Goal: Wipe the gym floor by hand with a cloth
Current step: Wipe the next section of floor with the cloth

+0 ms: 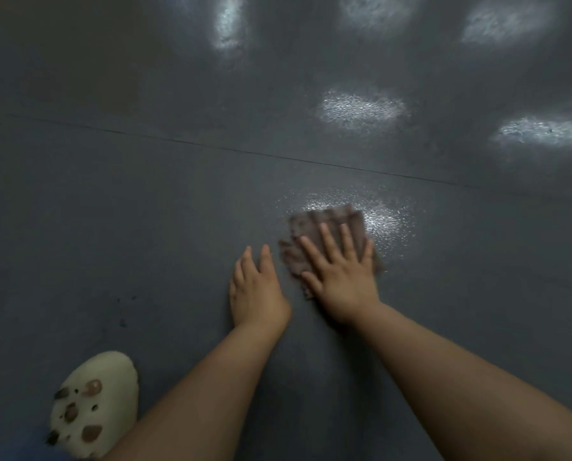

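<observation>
A brownish cloth (331,224) lies flat on the dark grey gym floor (145,201), blurred at its edges. My right hand (339,271) presses down on it with fingers straight and spread. Just to the left, my left hand (256,291) rests flat on the bare floor beside the cloth, fingers straight and together, holding nothing. A shiny patch of floor (384,221) glints right behind the cloth.
A cream slipper with brown decorations (93,404) sits at the lower left. A thin seam (211,148) crosses the floor from left to right beyond the hands. Bright light reflections (361,108) dot the far floor. A few small dark specks (123,322) lie left of my left hand.
</observation>
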Demonstrator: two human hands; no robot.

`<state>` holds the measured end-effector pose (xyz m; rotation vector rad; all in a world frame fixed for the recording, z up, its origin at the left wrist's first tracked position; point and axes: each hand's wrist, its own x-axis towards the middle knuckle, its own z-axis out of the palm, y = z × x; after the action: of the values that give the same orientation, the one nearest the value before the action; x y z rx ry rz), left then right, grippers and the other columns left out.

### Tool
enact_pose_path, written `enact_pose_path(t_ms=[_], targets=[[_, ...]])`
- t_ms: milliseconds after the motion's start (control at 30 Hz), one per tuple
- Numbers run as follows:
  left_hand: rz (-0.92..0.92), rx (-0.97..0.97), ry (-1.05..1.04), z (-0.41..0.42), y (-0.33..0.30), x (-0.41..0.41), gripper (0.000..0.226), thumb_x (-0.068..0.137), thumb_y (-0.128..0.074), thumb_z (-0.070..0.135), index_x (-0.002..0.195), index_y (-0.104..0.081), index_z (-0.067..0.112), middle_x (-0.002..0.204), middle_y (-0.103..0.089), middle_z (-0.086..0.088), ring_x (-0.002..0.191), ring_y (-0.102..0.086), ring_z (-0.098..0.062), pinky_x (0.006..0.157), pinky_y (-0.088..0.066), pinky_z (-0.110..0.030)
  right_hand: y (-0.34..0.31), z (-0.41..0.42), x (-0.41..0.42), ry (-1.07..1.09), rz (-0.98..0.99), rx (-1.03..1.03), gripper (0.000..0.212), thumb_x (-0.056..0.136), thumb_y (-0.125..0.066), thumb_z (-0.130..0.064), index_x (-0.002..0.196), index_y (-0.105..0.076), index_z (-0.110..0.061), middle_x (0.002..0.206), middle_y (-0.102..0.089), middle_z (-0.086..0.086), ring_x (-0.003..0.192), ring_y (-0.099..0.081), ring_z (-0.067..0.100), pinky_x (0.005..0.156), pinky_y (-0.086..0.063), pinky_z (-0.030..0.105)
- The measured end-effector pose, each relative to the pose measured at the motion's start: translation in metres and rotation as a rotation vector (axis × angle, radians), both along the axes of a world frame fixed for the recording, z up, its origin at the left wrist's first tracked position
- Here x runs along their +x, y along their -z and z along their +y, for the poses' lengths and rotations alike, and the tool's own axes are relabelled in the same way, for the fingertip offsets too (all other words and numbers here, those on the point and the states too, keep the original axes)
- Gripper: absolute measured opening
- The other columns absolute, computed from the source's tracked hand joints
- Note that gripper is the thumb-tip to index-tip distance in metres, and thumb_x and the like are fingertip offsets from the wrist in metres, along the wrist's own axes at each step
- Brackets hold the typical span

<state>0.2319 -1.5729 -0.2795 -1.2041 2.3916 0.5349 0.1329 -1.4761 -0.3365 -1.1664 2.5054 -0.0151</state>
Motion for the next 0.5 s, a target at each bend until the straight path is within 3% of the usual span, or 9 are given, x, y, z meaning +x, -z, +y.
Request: enact_pose_path(t_ms=[100, 200, 300, 367, 433, 500], targets=[[-0.121, 0.031, 0.107, 0.016, 0.004, -0.007, 0.103, 0.080, -0.071, 0.038, 0.151, 0.002, 0.022, 0.158, 0.007, -0.009, 0.146, 0.000, -0.027, 0.117, -0.009, -0.035, 0.000, 0.047, -0.042, 0.280, -0.005, 0.118, 0.060, 0.093, -0.017, -0.064, 0.146, 0.006, -0.047, 0.157, 0.018, -0.002, 0.144, 0.019, 0.032, 0.105, 0.007, 0.069], [-0.215, 0.022, 0.160, 0.023, 0.008, -0.012, 0.118, 0.071, -0.077, 0.048, 0.151, 0.006, 0.021, 0.158, 0.010, -0.011, 0.146, 0.000, -0.027, 0.117, -0.006, -0.037, -0.005, 0.074, -0.063, 0.547, -0.013, 0.151, 0.062, 0.092, -0.018, -0.064, 0.146, 0.006, -0.047, 0.157, 0.021, 0.001, 0.142, 0.022, 0.034, 0.104, 0.004, 0.071], [-0.246, -0.006, 0.168, 0.025, 0.010, -0.014, 0.121, 0.068, -0.078, 0.050, 0.151, 0.005, 0.021, 0.158, 0.010, -0.011, 0.146, -0.001, -0.027, 0.117, -0.005, -0.038, -0.004, 0.065, -0.055, 0.594, -0.023, 0.150, 0.062, 0.095, -0.015, -0.058, 0.149, 0.008, -0.039, 0.157, 0.022, 0.001, 0.142, 0.022, 0.034, 0.108, 0.004, 0.069], [-0.249, -0.007, 0.156, 0.026, 0.009, -0.016, 0.121, 0.067, -0.079, 0.049, 0.151, 0.003, 0.021, 0.158, 0.008, -0.011, 0.146, -0.002, -0.026, 0.117, -0.004, -0.038, -0.002, 0.053, -0.036, 0.490, -0.030, 0.131, 0.059, 0.098, -0.014, -0.053, 0.149, 0.010, -0.035, 0.157, 0.022, 0.002, 0.143, 0.019, 0.035, 0.108, 0.006, 0.066], [-0.245, -0.006, 0.135, 0.028, 0.009, -0.017, 0.120, 0.066, -0.080, 0.048, 0.151, 0.001, 0.022, 0.158, 0.007, -0.010, 0.146, -0.003, -0.026, 0.117, -0.005, -0.039, 0.000, 0.050, -0.006, 0.292, 0.002, 0.061, 0.061, 0.095, -0.018, -0.052, 0.150, -0.005, -0.030, 0.159, 0.002, 0.004, 0.145, 0.002, 0.038, 0.108, 0.001, 0.065], [-0.242, -0.008, 0.118, 0.028, 0.009, -0.017, 0.120, 0.066, -0.081, 0.046, 0.151, 0.001, 0.022, 0.159, 0.007, -0.009, 0.146, -0.003, -0.025, 0.117, -0.006, -0.040, 0.001, 0.056, 0.023, 0.118, -0.035, 0.016, 0.062, 0.087, -0.029, -0.052, 0.143, -0.039, -0.027, 0.151, -0.034, 0.007, 0.139, -0.022, 0.036, 0.105, -0.011, 0.063]])
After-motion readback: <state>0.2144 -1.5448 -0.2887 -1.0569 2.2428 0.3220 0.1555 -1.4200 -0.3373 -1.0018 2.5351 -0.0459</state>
